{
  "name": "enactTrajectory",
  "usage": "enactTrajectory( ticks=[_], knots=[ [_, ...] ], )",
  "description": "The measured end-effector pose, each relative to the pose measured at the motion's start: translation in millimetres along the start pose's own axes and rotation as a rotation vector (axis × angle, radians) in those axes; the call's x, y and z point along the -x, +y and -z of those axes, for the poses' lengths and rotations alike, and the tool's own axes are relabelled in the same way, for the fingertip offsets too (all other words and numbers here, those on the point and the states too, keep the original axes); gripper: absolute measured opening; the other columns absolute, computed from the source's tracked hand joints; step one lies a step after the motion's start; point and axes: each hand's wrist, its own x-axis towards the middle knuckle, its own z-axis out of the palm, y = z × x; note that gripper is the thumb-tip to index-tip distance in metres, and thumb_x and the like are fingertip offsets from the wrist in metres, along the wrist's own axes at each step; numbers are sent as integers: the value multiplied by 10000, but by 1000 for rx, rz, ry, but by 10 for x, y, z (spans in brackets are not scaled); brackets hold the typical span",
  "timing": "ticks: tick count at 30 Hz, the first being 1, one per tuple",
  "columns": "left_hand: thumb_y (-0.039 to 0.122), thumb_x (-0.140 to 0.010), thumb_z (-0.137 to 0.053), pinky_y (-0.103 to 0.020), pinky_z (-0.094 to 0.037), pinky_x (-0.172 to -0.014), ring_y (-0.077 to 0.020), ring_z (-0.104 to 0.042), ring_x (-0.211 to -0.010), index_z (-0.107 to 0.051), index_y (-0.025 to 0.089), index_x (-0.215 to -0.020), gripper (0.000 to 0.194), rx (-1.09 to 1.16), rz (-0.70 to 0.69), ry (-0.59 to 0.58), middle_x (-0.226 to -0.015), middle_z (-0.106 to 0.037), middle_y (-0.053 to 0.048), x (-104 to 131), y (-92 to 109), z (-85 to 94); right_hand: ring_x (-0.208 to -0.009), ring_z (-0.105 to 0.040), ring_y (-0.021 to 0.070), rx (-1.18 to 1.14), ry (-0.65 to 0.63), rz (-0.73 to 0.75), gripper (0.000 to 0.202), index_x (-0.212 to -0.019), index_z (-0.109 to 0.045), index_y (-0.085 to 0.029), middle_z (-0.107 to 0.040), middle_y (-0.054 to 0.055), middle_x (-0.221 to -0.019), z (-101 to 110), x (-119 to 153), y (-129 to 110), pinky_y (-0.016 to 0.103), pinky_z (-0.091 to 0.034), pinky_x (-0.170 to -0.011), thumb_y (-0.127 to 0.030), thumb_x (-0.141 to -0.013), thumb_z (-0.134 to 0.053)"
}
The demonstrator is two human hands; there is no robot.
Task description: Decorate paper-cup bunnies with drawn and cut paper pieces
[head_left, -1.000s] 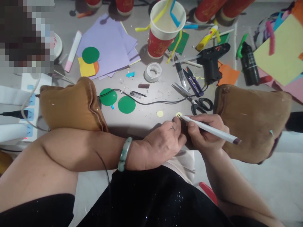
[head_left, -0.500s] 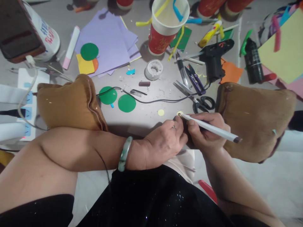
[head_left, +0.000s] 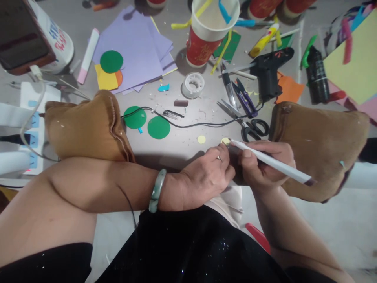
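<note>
Your right hand (head_left: 264,173) grips a white marker (head_left: 277,162), tip just beside the small yellow disc (head_left: 225,140) near the bench's (head_left: 182,147) front edge; your left hand (head_left: 203,175) touches that disc, its grip unclear.

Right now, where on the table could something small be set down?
Likeliest is the shaded strip of table bordered by the lower green circle, the left cushion and the left forearm. Another patch, flecked with bits, lies between that circle and the loose yellow disc. Crowded: beyond the right hand, where scissors, purple snips and glue gun bunch.
</note>
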Motion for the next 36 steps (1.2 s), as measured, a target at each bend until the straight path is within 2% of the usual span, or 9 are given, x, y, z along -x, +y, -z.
enactTrajectory(
  ticks=[7, 13, 17, 21, 25, 27, 29, 32, 36],
  knots=[
    [202, -1146, -460, -419, -476, -986, -324, -736, -1258, -757, 41, -1396, 420, 0, 15, -4, -1488, -737, -257, -4, 13, 2, -679, -782, 280, 38, 32, 71, 164, -953, -766, -266, -789, 61, -838, -15, -23, 28, 380, -563, -540, -428, -973, -755],
    [389, -1126, -570, -438, -463, -983, -337, -714, -1179, -698, 28, -1462, 510, 60, 23, 2, -1414, -747, -284, -5, -90, 96, -635, -738, 265, 45, 33, 43, 185, -897, -746, -276, -719, 41, -729, -22, -42, 33, 377, -525, -532, -435, -990, -727],
    [228, -1100, -563, -425, -432, -944, -265, -700, -971, -784, 92, -1144, 264, 183, 68, 53, -1017, -801, -150, -108, -397, 93, -623, -721, 225, 16, 121, 110, 175, -936, -742, -257, -737, 36, -773, -59, -61, 57, 343, -518, -524, -425, -984, -758],
    [137, -1080, -529, -425, -416, -967, -233, -689, -947, -761, 164, -950, 267, 267, 102, 68, -887, -764, -58, -221, -700, 79, -580, -690, 185, -23, 148, 173, 155, -949, -732, -235, -726, 17, -739, -85, -87, 79, 294, -499, -498, -382, -967, -779],
    [124, -1044, -563, -384, -411, -858, -188, -670, -779, -746, 160, -876, 252, 312, 28, -40, -782, -733, -36, -192, -663, 110, -582, -680, 177, -29, 122, 160, 148, -948, -725, -248, -722, 3, -755, -78, -98, 74, 293, -507, -501, -388, -970, -770],
    [115, -1041, -558, -364, -396, -791, -168, -649, -694, -770, 140, -964, 227, 305, -12, -77, -737, -717, -32, -120, -531, 112, -589, -687, 190, -22, 93, 127, 158, -948, -729, -259, -728, 13, -775, -64, -94, 59, 316, -527, -511, -411, -976, -763],
    [131, -1067, -535, -358, -398, -767, -176, -662, -676, -769, 80, -1192, 271, 246, 24, -71, -724, -717, -40, -42, -387, 98, -605, -704, 214, -11, 52, 73, 176, -934, -734, -272, -741, 34, -792, -50, -87, 38, 349, -552, -525, -439, -986, -748],
    [222, -1105, -549, -371, -437, -794, -201, -688, -676, -616, -46, -1500, 482, 162, 49, -105, -729, -737, -61, 31, -247, 77, -595, -712, 234, 3, 13, 24, 214, -900, -734, -290, -755, 46, -773, -37, -80, 12, 376, -564, -517, -483, -992, -731],
    [342, -1128, -577, -367, -450, -796, -210, -708, -691, -475, -119, -1616, 679, 163, 49, -164, -752, -758, -86, 31, -227, 89, -600, -728, 242, 12, -4, 17, 219, -891, -742, -297, -773, 45, -771, -32, -79, 4, 377, -565, -513, -495, -984, -736]
  ],
)
